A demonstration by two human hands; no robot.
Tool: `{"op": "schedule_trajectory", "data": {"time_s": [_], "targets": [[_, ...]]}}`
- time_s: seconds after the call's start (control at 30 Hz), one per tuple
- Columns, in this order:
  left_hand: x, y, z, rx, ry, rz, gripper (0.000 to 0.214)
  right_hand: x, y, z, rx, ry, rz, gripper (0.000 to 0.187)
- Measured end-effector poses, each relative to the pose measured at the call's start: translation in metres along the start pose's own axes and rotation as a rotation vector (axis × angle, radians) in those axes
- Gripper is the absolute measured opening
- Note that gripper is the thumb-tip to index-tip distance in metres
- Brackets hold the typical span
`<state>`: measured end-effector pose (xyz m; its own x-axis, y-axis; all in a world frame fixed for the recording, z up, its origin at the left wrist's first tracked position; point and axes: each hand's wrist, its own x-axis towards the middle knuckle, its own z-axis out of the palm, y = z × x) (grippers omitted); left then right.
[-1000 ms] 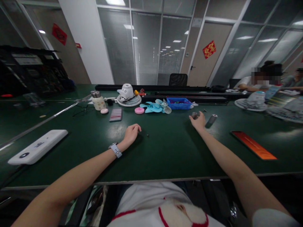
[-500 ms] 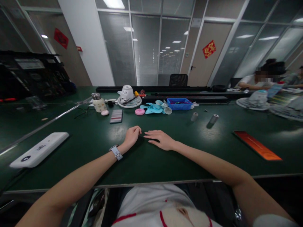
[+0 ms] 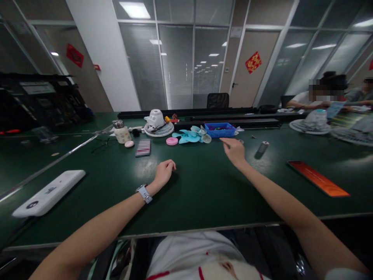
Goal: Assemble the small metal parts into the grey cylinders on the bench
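My left hand [image 3: 164,172] rests on the green tabletop, fingers loosely curled, with nothing visible in it. Its wrist wears a watch with a light strap. My right hand [image 3: 234,149] is stretched forward just in front of the blue basket [image 3: 220,131], its fingers extended and nothing seen in them. Behind this hand, the top of one small metal cylinder [image 3: 241,141] peeks out; most of it is hidden. A second metal cylinder [image 3: 264,147] stands to the right. Light-blue fan blades [image 3: 188,136] and a pink round piece [image 3: 171,141] lie left of the basket.
A white fan part [image 3: 155,119], a cream flask [image 3: 121,133] and a small card-like item [image 3: 143,147] are at the back left. A white oblong device [image 3: 49,193] lies left, an orange-screened phone [image 3: 317,178] right. People sit at the far right.
My right hand has moved away from my left, forward and to the right, and now covers most of one metal cylinder. My left hand has stayed in place. The view has tilted up slightly.
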<state>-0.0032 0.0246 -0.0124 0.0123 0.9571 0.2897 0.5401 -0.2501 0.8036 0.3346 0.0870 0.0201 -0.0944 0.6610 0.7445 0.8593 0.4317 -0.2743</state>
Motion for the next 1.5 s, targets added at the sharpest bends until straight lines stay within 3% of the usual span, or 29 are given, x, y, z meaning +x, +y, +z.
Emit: {"op": "schedule_trajectory", "data": {"time_s": [0.07, 0.13, 0.27, 0.5, 1.0, 1.33, 1.5], "targets": [[0.000, 0.000, 0.000, 0.007, -0.008, 0.005, 0.026, 0.009, 0.042, -0.011, -0.159, 0.107, 0.120, 0.037], [0.000, 0.001, 0.000, 0.005, -0.008, 0.004, 0.026, 0.011, 0.074, -0.018, -0.256, 0.132, 0.196, 0.037], [0.000, 0.001, 0.000, -0.001, 0.000, 0.003, 0.026, 0.005, 0.099, -0.017, -0.300, 0.082, 0.257, 0.036], [0.000, 0.001, 0.000, 0.007, -0.007, 0.001, 0.026, 0.004, 0.099, -0.007, -0.256, 0.097, 0.296, 0.037], [0.000, -0.001, 0.000, 0.002, -0.020, -0.006, 0.027, 0.009, 0.097, -0.005, -0.248, 0.177, 0.436, 0.039], [0.001, -0.003, 0.002, -0.008, -0.025, -0.005, 0.026, 0.010, 0.106, -0.002, -0.303, 0.152, 0.391, 0.036], [0.000, 0.000, 0.001, 0.000, -0.020, -0.004, 0.026, 0.011, 0.103, -0.002, -0.227, 0.193, 0.279, 0.036]]}}
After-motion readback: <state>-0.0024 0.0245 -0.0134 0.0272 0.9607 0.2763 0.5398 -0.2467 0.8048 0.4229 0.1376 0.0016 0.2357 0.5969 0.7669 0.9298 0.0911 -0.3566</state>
